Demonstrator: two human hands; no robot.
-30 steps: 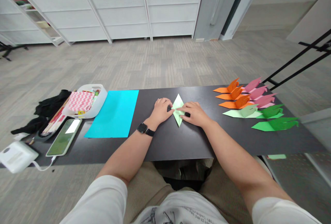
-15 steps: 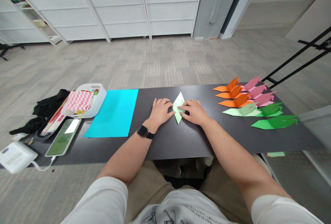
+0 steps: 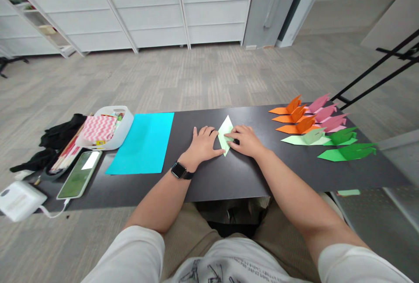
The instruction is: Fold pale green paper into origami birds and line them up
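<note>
"What moved over that last second?"

"The left hand [image 3: 204, 144]; its thumb slid down towards the near tip of the pale green, diamond-shaped folded paper [image 3: 227, 125], and its spread widened; the right hand [image 3: 248, 141] kept nearly the same place."

"Where was the paper?"

"Flat on the long black table [image 3: 209, 185], between both hands, right of the bright blue paper sheet [image 3: 147, 143] and left of the orange folded-paper birds [image 3: 293, 117]."

"And how was such flattening best done, in your judgement?"

"With the centre line steady and the edges matched before any firm pressure; then an even press outwards along each crease, light near the thin points, since a skewed layer would probably have set crooked."

"How did the hands stand?"

"The left was wide, fingertips and thumb at the paper's left side; the right was narrower, fingertips on its right half; whether they pinched a layer, I couldn't tell."
</note>
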